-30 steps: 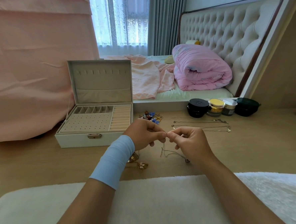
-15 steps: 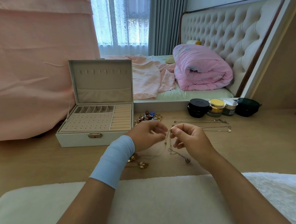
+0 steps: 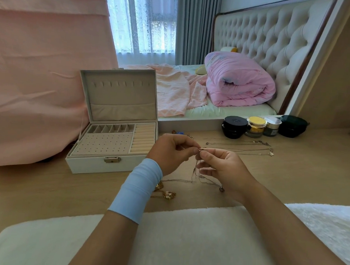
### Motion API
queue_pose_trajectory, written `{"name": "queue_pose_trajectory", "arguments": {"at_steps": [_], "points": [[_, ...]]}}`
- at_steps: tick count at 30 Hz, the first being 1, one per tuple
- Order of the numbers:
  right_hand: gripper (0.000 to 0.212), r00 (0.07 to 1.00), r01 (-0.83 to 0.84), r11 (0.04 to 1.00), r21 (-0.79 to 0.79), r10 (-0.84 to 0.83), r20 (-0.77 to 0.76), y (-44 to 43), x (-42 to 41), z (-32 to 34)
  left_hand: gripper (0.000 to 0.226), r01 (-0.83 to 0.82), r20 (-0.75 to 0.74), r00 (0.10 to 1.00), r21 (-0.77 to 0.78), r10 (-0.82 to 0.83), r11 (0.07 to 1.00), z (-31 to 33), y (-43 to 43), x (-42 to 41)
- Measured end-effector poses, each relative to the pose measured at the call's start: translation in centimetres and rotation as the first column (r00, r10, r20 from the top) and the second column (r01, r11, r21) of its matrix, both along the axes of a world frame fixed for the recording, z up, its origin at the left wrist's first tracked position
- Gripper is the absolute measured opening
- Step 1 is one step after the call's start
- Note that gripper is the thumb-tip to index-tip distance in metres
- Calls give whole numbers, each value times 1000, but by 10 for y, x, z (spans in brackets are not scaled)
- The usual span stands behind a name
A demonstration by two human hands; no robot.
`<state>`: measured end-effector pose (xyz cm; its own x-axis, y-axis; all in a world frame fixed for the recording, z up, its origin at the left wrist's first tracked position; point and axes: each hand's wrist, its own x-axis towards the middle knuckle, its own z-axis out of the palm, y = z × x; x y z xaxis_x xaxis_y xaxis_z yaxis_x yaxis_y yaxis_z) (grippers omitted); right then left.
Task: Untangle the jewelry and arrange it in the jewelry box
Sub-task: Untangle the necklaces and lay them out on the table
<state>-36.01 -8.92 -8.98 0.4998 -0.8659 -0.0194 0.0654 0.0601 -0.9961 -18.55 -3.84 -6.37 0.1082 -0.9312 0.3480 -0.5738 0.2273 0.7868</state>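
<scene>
Head view, looking down along both forearms.

Along the near edge, a white fluffy mat [image 3: 183, 245] under the arms, and past it a pale wooden surface [image 3: 302, 181]. At the left, a white jewelry box [image 3: 86, 165] with its lid upright and a small metal latch on the front wall, close against a hanging pink cloth [image 3: 40, 83]. Only a narrow strip of bare wood between the box's right corner and the hands. Far more open room to the right of the right hand.

At the back edge, a row of four containers: a black jar [image 3: 234, 126], a yellow-lidded jar [image 3: 256, 126], a pale-lidded jar [image 3: 272, 128] and a dark green pot [image 3: 292, 126]. A mark on the black lid, too small to read. In front of the jars, straightened chains [image 3: 241, 145] laid side by side.

Left hand [image 3: 173, 150], in a light blue wristband [image 3: 137, 191], raised just above the surface, thumb and forefinger pressed together on a small clasp [image 3: 199, 149]. Right hand [image 3: 223, 170] touching it fingertip to fingertip, thumb and forefinger clamped on the same fine chain, other fingers loosely curled below.

Tangled chains [image 3: 198, 172] hanging from both pinches, with the loose ends trailing onto the surface under the hands. Gold pieces [image 3: 166, 194] lying beside the left wrist. A few coloured beads [image 3: 180, 132] showing just behind the left hand.
</scene>
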Motion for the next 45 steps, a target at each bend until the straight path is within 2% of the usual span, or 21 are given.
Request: {"name": "queue_pose_trajectory", "arguments": {"at_steps": [4,7,13,19,23,28,32,34,36,40,45], "points": [[17,994,-5,993,-117,-8,-107,-2,-4,4,20,44,72,996,21,-45,999,-1,0,0],[15,981,-32,978,-206,-9,-195,-2,-6,7,17,35,149,988,0,-35,999,1,0,0],[18,974,-109,991,-76,91,-209,-2,-8,9,12,18,204,979,-31,-11,999,3,1,0],[11,988,-11,1000,29,15,-156,-1,-5,10,15,41,-7,999,-10,-41,999,-3,0,-6],[12,972,22,999,-36,-30,-233,0,-4,11,14,72,-115,992,100,-60,992,-8,-1,-9],[23,976,-43,999,14,45,-212,0,-5,12,10,117,-317,946,153,-63,981,-9,-1,-10],[36,985,-68,998,-14,65,-160,1,-8,13,5,140,-404,912,160,-65,977,-8,1,-9],[28,988,-74,997,-3,73,-136,1,-9,13,7,179,-447,890,171,-85,969,-7,2,-8],[17,988,-89,996,24,91,-127,0,-8,14,9,221,-479,871,185,-108,958,-6,3,-7],[14,985,-53,995,82,66,-160,0,-8,13,12,223,-452,885,201,-112,954,-8,1,-7],[16,967,32,999,5,-30,-251,2,-7,14,16,211,-385,916,215,-115,954,-14,-1,-9]]}}
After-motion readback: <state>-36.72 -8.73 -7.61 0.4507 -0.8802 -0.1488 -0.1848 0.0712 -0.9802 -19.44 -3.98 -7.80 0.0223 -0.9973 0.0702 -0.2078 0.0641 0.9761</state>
